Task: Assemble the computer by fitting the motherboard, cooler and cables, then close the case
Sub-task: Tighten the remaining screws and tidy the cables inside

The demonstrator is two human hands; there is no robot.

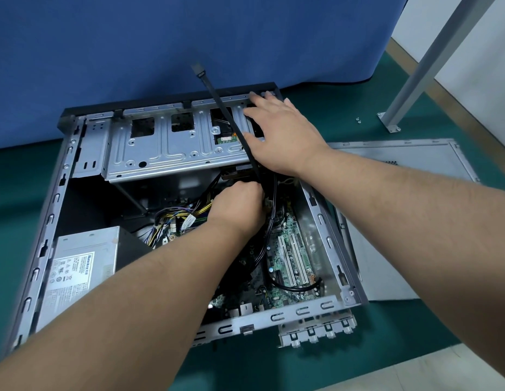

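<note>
Reaching deep into the open computer case (76,153) with the left hand (237,206), fingers curled and pinching a flat black cable (231,119) low down near the motherboard (290,258). Rising from that grip, crossing in front of the grey drive cage (161,142) and ending in a loose connector well above both hands, against the blue cloth (189,38). Resting the right hand (279,131) just beyond and to the right of the left one, fingers spread and pressing flat on the far right end of the drive cage, close against the cable's right side, holding nothing. Lying just below and right of the left hand, green board with two white slots, seated on the case floor. Crowding the space right beside the left hand: bundled yellow and black wires (189,210) on its left, more black leads (271,221) trailing down on its right, partly hiding the board. Sitting well to the lower left of the left hand, under the forearm, a silver power supply (82,266) with a white label. Lying flat on the green floor (386,334) under the right forearm, the detached grey side panel (400,221). Standing farther right of the right hand, a slanted grey metal leg (432,60), with two small screws (358,120) just beside its foot.
</note>
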